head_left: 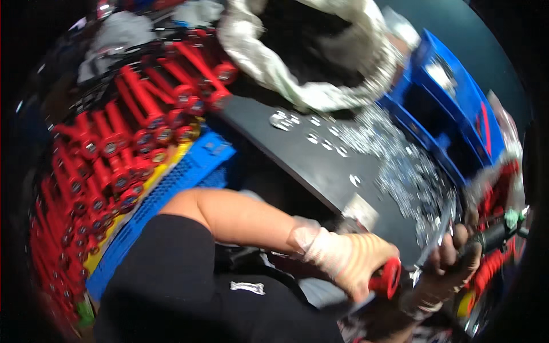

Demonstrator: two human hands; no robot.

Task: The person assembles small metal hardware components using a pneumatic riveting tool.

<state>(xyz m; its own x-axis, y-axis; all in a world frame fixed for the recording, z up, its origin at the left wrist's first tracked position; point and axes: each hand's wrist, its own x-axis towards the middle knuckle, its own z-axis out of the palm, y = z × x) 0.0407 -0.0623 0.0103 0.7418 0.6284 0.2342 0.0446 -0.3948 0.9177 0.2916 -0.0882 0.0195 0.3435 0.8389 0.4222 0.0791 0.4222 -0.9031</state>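
Note:
My left hand (353, 260), in a pale glove, is closed around a red tubular part (391, 278) whose round flanged end points right. Most of that part is hidden behind the hand. My right hand (443, 271) is in shadow beside it, its fingers bent up against the end of a black, cylinder-shaped tool (495, 236). Blur hides whether those fingers grip the tool. Just beyond the left hand, a small pale piece (361, 211) sits at the edge of the grey tabletop (286, 151).
Many red tubular parts (114, 151) are stacked at left, by a blue crate (166, 197) with a yellow edge. Small shiny metal pieces (394, 160) cover the table's right side. A white sack (251, 48) stands open at the back. Blue bins (443, 106) line the far right.

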